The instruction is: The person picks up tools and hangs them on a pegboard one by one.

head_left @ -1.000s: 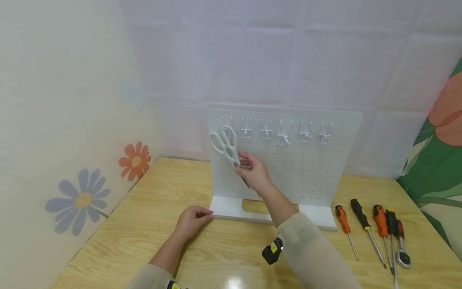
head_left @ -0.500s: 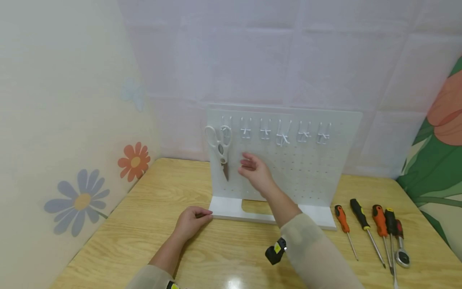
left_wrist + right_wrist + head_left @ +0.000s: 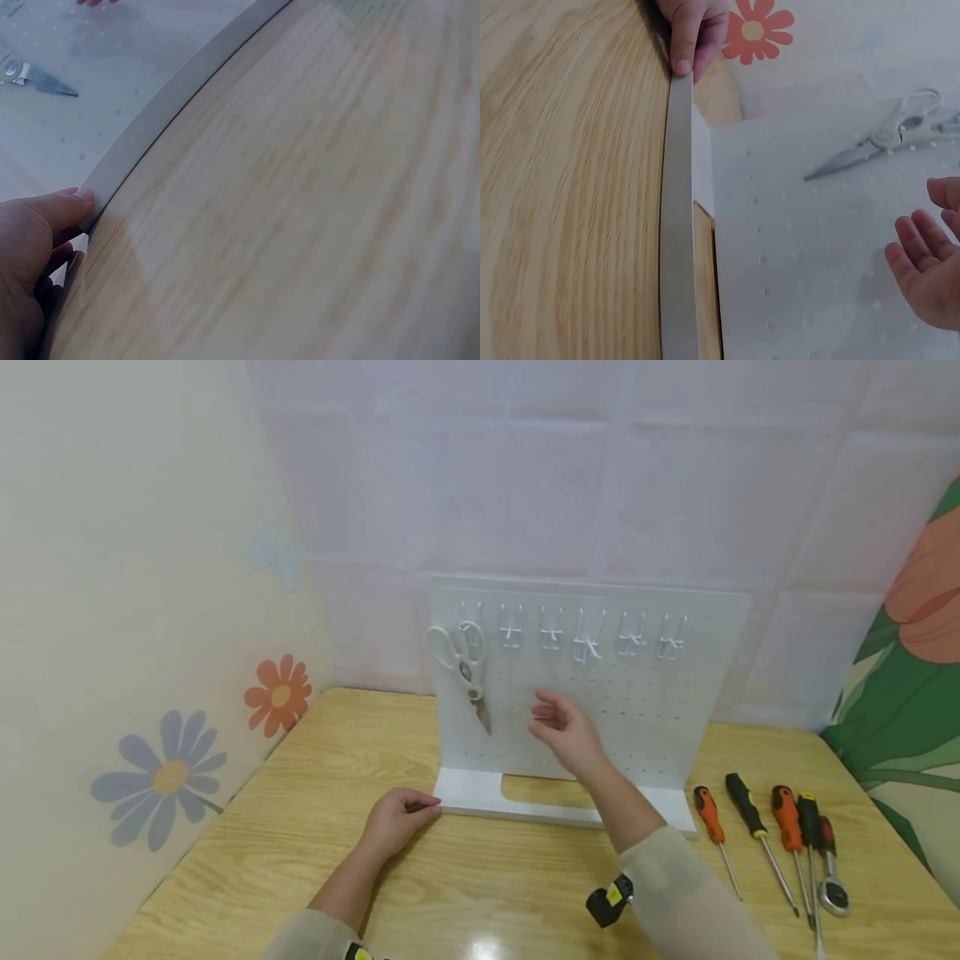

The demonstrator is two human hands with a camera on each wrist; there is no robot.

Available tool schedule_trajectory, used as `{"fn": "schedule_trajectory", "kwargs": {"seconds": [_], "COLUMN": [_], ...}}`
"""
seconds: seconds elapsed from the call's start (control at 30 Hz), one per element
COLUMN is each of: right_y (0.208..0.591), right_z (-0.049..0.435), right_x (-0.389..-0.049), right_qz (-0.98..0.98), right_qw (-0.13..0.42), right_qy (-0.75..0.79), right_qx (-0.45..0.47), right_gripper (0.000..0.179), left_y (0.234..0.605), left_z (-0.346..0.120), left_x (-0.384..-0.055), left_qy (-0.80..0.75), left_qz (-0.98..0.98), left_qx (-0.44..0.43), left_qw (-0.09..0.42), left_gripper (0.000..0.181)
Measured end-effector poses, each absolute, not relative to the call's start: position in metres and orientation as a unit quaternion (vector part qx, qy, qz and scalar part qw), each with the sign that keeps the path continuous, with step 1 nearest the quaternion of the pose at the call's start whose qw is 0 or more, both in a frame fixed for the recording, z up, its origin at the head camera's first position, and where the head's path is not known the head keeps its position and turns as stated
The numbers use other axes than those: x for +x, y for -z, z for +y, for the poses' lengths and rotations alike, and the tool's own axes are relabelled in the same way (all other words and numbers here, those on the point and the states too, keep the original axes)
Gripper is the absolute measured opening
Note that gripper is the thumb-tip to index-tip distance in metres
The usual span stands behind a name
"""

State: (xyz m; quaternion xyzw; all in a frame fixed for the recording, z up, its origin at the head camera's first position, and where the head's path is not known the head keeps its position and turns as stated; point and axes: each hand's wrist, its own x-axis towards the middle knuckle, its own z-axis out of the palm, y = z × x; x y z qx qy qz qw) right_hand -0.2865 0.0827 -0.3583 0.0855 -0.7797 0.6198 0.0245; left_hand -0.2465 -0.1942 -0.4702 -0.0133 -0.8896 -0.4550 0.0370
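Note:
White-handled scissors (image 3: 467, 670) hang by one finger loop from the leftmost hook of a white pegboard (image 3: 510, 727), blades pointing down and tilted to the right. My right hand (image 3: 567, 735) is in front of the board, to the right of the scissors and apart from them. Its fingers are loosely bent around nothing; in the right wrist view the right hand (image 3: 930, 262) shows a bare palm side. At the front left corner of the board's base (image 3: 471, 789), my left hand (image 3: 397, 822) pinches the edge between thumb and fingers. In the left wrist view the left thumb lies on that corner.
Several white wire hooks (image 3: 551, 631) line the board's upper part. On the table's right lie an orange screwdriver (image 3: 708, 814), a black screwdriver (image 3: 744, 802), more screwdrivers and a ratchet wrench (image 3: 834, 893). Walls stand behind and at the left.
My right hand has let go of the scissors, which now hang on the hook and have swung a little. It has drawn back to the right. My left hand has stayed put.

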Motion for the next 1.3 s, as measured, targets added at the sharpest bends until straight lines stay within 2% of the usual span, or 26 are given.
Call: {"fn": "schedule_trajectory", "kwargs": {"seconds": [0.9,1.3], "right_y": [0.379,0.39], "right_z": [0.189,0.238], "right_x": [-0.253,-0.219], "right_qz": [-0.834,-0.865], "right_qw": [0.068,0.081], "right_qy": [-0.547,-0.494], "right_qx": [0.018,-0.03], "right_gripper": [0.048,0.05], "left_y": [0.471,0.473], "left_z": [-0.197,-0.195], "left_x": [-0.248,-0.247], "left_qy": [0.448,0.449], "left_qz": [-0.893,-0.892], "left_qx": [-0.015,-0.014], "left_qw": [0.039,0.041], "left_gripper": [0.009,0.01]}}
